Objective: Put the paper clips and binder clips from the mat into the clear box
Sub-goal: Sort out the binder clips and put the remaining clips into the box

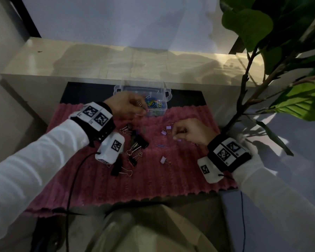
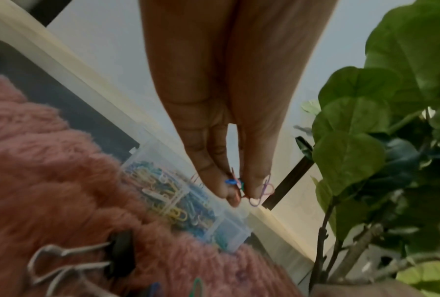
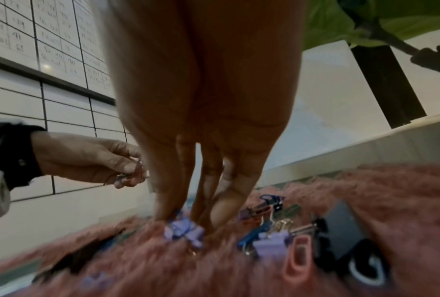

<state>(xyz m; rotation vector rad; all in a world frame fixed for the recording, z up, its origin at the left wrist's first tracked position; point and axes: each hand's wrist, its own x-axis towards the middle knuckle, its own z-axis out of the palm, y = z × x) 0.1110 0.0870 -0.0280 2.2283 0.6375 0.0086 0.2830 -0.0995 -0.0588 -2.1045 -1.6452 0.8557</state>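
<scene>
The left hand (image 1: 125,104) pinches a few coloured paper clips (image 2: 249,188) beside the clear box (image 1: 157,106), apparently to drop them in, while the right hand (image 1: 193,131) closes its fingertips on a lilac binder clip (image 3: 184,231) on the mat (image 1: 153,170) beneath it.

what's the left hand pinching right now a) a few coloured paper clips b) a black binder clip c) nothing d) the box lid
a: the left hand pinches a few coloured paper clips at its fingertips, beside the clear box.
</scene>
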